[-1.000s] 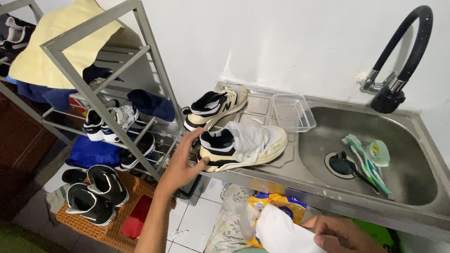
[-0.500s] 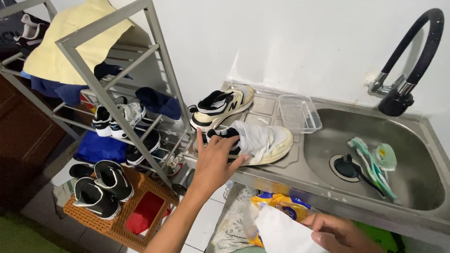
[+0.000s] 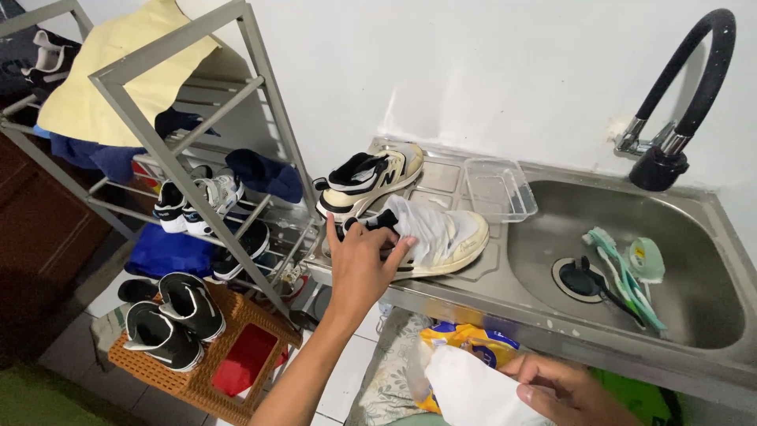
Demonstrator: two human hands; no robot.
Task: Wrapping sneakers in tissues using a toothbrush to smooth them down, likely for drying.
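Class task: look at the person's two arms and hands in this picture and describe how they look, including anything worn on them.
Both are bare. The left hand shows no glove, ring, watch or bracelet, and its forearm is uncovered down to the bottom edge of the picture, with no sleeve in sight. The right hand is also ungloved, with short plain nails and no ring; only the hand shows, so any sleeve lies out of view.

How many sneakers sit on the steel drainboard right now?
2: the far sneaker lies by the wall; the near sneaker, stuffed with white paper, sits at the front edge under the left hand.
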